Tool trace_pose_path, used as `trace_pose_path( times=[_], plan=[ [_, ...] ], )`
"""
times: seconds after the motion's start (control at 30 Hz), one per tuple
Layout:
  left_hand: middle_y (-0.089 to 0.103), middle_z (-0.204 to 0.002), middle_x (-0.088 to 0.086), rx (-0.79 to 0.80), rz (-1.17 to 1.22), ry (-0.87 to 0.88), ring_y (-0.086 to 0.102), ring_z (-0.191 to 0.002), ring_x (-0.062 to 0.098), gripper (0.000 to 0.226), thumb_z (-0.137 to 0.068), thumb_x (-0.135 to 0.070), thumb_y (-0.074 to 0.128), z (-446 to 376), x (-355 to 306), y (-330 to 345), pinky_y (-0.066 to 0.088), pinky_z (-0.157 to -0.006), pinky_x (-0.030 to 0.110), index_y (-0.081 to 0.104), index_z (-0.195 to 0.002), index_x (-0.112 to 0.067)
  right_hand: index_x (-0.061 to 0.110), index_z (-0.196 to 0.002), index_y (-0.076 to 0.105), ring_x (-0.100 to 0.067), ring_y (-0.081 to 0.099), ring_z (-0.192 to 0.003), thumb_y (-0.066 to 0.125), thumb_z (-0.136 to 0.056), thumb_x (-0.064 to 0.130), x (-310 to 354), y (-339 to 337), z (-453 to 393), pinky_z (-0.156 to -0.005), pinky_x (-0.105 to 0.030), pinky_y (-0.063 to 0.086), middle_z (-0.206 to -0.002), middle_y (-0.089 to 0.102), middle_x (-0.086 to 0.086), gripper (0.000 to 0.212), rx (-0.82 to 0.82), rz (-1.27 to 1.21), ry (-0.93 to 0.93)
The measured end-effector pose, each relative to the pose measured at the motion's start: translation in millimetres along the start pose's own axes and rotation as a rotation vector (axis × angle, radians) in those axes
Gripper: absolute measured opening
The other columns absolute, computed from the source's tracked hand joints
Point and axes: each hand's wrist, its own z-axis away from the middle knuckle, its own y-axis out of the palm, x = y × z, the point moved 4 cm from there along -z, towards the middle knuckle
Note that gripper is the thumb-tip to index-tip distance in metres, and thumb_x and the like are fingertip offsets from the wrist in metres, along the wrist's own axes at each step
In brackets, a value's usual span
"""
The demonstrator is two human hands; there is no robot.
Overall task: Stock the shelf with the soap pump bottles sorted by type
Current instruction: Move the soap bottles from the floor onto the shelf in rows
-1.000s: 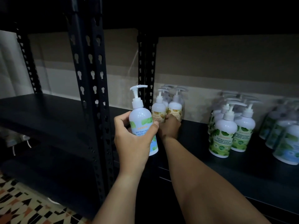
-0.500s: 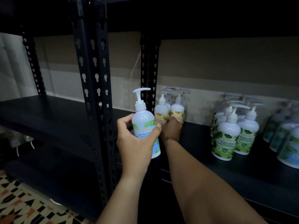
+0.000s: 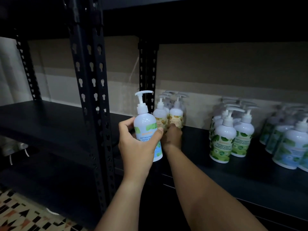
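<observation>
My left hand [image 3: 138, 144] grips a white pump bottle with a blue-green label [image 3: 147, 129], upright in the air in front of the black shelf [image 3: 233, 174]. Just behind it, my right hand [image 3: 172, 136] reaches onto the shelf and holds the base of the front yellow-label bottle [image 3: 176, 117]. That bottle stands in a small group of yellow-label bottles [image 3: 160, 116] by the rear post. Further right stand several green-label bottles [image 3: 223, 139]. Several blue-green-label bottles [image 3: 290, 145] stand at the far right.
A black perforated upright post [image 3: 90, 90] stands just left of my left hand, and a rear post [image 3: 148, 72] rises behind the yellow group. A dark shelf board [image 3: 41, 120] extends to the left. Patterned floor tiles [image 3: 21, 215] show at the bottom left.
Both hands stay almost where they were. My right hand remains at the yellow-label bottles and my left still holds its bottle; only the view has shifted slightly.
</observation>
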Motion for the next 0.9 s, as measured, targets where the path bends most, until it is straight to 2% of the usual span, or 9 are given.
trace_pose_path(
  times=[0.07,0.13,0.2,0.27,0.4,0.5,0.67,0.77,0.9],
  plan=[
    [0.065,-0.098,-0.029,0.027,0.008,-0.007,0.068,-0.086,-0.006,0.058,-0.07,-0.012,0.095,4,-2,6,0.052,-0.071,0.012,0.056,-0.111,-0.021,0.007,-0.082,0.056,-0.033,0.065,-0.099,0.062,-0.094,0.006,-4,-10,12,-0.083,-0.032,0.052,-0.096,0.061,-0.011,0.014,0.055,0.029,-0.023],
    [0.064,-0.095,-0.036,0.065,0.008,-0.013,0.068,-0.086,-0.006,0.058,-0.069,-0.013,0.095,11,-5,13,0.051,-0.07,0.011,0.056,-0.111,-0.023,0.003,-0.096,0.066,-0.032,0.067,-0.099,0.063,-0.094,0.013,-11,-23,29,-0.079,-0.027,0.047,-0.098,0.068,-0.012,0.011,0.097,0.09,-0.114],
    [0.067,-0.098,-0.029,0.095,0.007,-0.019,0.07,-0.088,-0.002,0.058,-0.068,-0.014,0.096,20,-8,21,0.054,-0.072,0.015,0.057,-0.11,-0.026,0.002,-0.099,0.071,-0.029,0.071,-0.092,0.065,-0.087,0.02,-18,-41,47,-0.08,-0.033,0.057,-0.099,0.074,-0.013,0.023,0.149,0.147,-0.198],
    [0.071,-0.1,-0.017,0.128,0.017,-0.036,0.073,-0.089,0.005,0.058,-0.068,-0.014,0.097,30,-11,30,0.06,-0.077,0.027,0.058,-0.11,-0.026,0.005,-0.092,0.071,-0.029,0.07,-0.084,0.066,-0.087,0.02,-27,-63,64,-0.075,-0.041,0.059,-0.092,0.074,-0.013,0.017,0.201,0.317,-0.265],
    [0.074,-0.099,-0.009,0.21,0.062,-0.051,0.075,-0.091,0.011,0.056,-0.069,-0.011,0.096,54,-21,54,0.061,-0.079,0.03,0.06,-0.11,-0.023,0.009,-0.092,0.072,-0.031,0.068,-0.085,0.063,-0.094,0.027,-51,-117,96,-0.069,-0.039,0.054,-0.09,0.073,-0.012,0.02,0.209,0.54,-0.313],
    [0.074,-0.099,-0.011,0.272,0.075,-0.032,0.073,-0.091,0.009,0.055,-0.068,-0.013,0.096,76,-34,74,0.057,-0.076,0.022,0.062,-0.11,-0.022,0.02,-0.103,0.076,-0.023,0.069,-0.093,0.059,-0.095,0.043,-75,-166,112,-0.08,-0.038,0.056,-0.098,0.076,-0.002,0.029,0.2,0.593,-0.316],
    [0.074,-0.105,-0.007,0.455,0.103,-0.052,0.073,-0.095,0.012,0.061,-0.065,-0.01,0.098,123,-46,118,0.059,-0.079,0.024,0.063,-0.113,-0.023,0.025,-0.125,0.074,-0.014,0.061,-0.124,0.063,-0.098,0.043,-113,-264,123,-0.107,-0.03,0.046,-0.132,0.069,0.007,0.034,0.197,0.644,-0.233],
    [0.073,-0.104,-0.014,0.528,0.097,-0.064,0.071,-0.094,0.004,0.064,-0.064,-0.011,0.099,151,-50,146,0.055,-0.079,0.017,0.064,-0.115,-0.026,0.026,-0.128,0.072,-0.009,0.058,-0.129,0.063,-0.099,0.042,-135,-315,129,-0.112,-0.026,0.041,-0.138,0.065,0.009,0.034,0.163,0.657,-0.163],
    [0.071,-0.113,-0.012,0.57,0.097,-0.088,0.068,-0.095,0.0,0.067,-0.063,-0.015,0.1,180,-54,178,0.053,-0.079,0.014,0.064,-0.118,-0.025,0.034,-0.138,0.063,-0.009,0.048,-0.14,0.055,-0.101,0.05,-158,-358,136,-0.117,-0.034,0.039,-0.149,0.055,0.013,0.042,0.13,0.694,-0.064]
  ],
)
